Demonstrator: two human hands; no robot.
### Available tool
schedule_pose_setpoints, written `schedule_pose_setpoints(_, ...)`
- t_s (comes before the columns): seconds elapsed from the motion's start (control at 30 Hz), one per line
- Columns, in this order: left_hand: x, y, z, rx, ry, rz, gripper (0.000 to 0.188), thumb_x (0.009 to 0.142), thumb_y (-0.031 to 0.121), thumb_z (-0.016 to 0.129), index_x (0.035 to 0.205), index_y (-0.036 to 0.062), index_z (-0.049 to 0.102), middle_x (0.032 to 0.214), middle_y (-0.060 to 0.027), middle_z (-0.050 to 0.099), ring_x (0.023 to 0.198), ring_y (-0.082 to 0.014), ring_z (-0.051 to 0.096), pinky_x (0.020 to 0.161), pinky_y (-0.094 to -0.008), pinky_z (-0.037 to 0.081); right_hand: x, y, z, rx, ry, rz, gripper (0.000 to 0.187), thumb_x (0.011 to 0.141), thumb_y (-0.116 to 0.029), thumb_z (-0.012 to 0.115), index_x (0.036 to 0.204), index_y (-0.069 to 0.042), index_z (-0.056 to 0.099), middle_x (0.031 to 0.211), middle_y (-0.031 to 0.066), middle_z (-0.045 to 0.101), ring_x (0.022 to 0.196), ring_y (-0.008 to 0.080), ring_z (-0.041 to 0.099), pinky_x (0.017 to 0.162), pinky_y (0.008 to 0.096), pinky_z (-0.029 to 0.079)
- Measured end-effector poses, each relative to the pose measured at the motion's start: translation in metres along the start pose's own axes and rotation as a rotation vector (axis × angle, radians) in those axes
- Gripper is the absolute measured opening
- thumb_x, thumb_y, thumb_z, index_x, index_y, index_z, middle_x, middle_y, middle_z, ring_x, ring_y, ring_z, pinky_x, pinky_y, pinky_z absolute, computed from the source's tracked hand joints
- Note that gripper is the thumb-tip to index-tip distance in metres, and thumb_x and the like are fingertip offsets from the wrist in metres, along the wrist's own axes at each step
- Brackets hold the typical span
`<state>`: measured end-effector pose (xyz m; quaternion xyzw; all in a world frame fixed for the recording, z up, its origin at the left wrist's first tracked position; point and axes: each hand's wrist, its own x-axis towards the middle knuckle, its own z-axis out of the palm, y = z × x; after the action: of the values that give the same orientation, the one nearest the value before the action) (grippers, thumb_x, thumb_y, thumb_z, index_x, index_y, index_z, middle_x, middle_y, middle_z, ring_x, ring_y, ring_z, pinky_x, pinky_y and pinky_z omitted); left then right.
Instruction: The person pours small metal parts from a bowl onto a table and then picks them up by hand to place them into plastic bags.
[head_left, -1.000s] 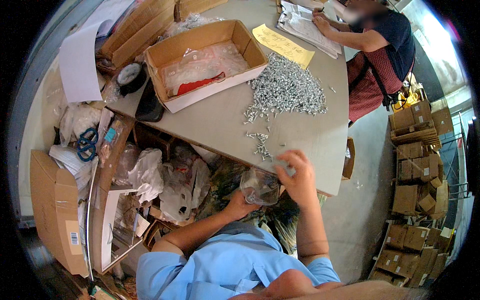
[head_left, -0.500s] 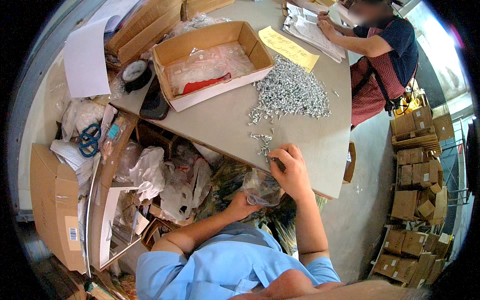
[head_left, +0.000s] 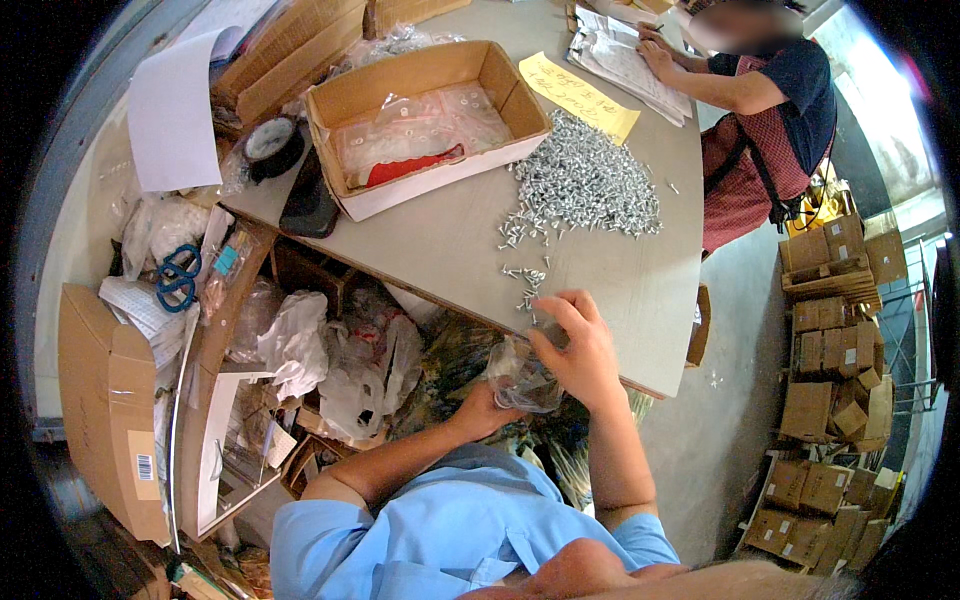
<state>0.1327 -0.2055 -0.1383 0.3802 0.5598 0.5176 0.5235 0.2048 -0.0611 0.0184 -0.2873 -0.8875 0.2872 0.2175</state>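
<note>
My left hand (head_left: pixel 480 412) grips a clear plastic bag (head_left: pixel 522 376) just below the table's near edge. Beside the bag's top, at the edge, is my right hand (head_left: pixel 582 352), thumb and forefinger spread apart with nothing visible between them. Right by its fingertips lie several loose silver screws (head_left: pixel 527 281). Farther back on the grey table (head_left: pixel 430 240), a large heap of the same small screws (head_left: pixel 585 180) is spread out. A yellow paper note (head_left: pixel 578 97) with handwriting lies against the heap's far side.
An open cardboard box (head_left: pixel 420 130) with clear bags and something red stands left of the heap. A tape roll (head_left: pixel 270 146) and blue-handled scissors (head_left: pixel 178 278) are farther left. Across the table, a person (head_left: pixel 765 110) writes on papers (head_left: pixel 630 65). Stacked cartons (head_left: pixel 825 345) line the right.
My right thumb and forefinger have gone from closed together to spread, and the hand has shifted slightly toward the bag. My left hand still grips the bag.
</note>
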Motion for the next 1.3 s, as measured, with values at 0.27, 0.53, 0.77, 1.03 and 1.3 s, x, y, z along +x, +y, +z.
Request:
schedule_pose_setpoints(0.27,0.001,0.0,0.0,0.084,0.057,0.127,0.03,0.075,0.012,0.074,0.098,0.0008,0.06,0.086,-0.0073,0.067,0.079,-0.0137,0.061,0.071,-0.0322,0.049,0.006,0.012,0.017,-0.047,0.091,-0.088,0.024,0.072,-0.009,0.068,0.096,-0.007,0.065,0.092,0.0126,0.057,0.089,0.0326,0.055,0.079,0.0407,0.047)
schedule_pose_setpoints(0.53,0.002,-0.005,-0.001,0.074,0.012,0.122,0.028,0.075,0.011,0.073,0.097,0.0004,0.058,0.083,-0.0065,0.066,0.078,-0.0123,0.06,0.07,-0.0309,0.049,-0.012,0.015,0.01,-0.046,0.081,-0.042,0.017,0.072,-0.005,0.069,0.089,-0.005,0.066,0.089,0.0124,0.06,0.075,0.0286,0.06,0.067,0.0357,0.05)
schedule_pose_setpoints(0.77,0.002,0.0,-0.002,-0.019,-0.032,0.064,0.044,0.073,0.017,0.075,0.111,0.0031,0.059,0.105,-0.0124,0.065,0.097,-0.0242,0.062,0.086,-0.0358,0.048,-0.001,0.004,-0.004,0.111,-0.12,0.193,0.019,0.074,-0.011,0.068,0.092,-0.004,0.065,0.092,0.0152,0.061,0.086,0.0346,0.06,0.074,0.0394,0.049)
schedule_pose_setpoints(1.03,0.001,0.0,-0.001,0.013,0.027,0.103,0.028,0.075,0.01,0.071,0.099,0.0013,0.061,0.09,-0.0085,0.068,0.083,-0.0153,0.062,0.075,-0.0332,0.049,0.023,0.019,0.025,-0.082,0.179,-0.003,0.02,0.074,-0.007,0.067,0.092,-0.002,0.061,0.091,0.0144,0.059,0.079,0.0314,0.06,0.07,0.0371,0.049)
schedule_pose_setpoints(1.3,0.004,-0.02,-0.001,-0.004,-0.066,0.051,0.038,0.078,0.011,0.07,0.112,0.0009,0.057,0.108,-0.0104,0.064,0.1,-0.0199,0.06,0.089,-0.0352,0.046,0.013,0.016,0.015,-0.127,0.134,0.006,0.016,0.072,-0.005,0.065,0.087,-0.002,0.06,0.083,0.0135,0.058,0.077,0.0319,0.059,0.068,0.0379,0.048)
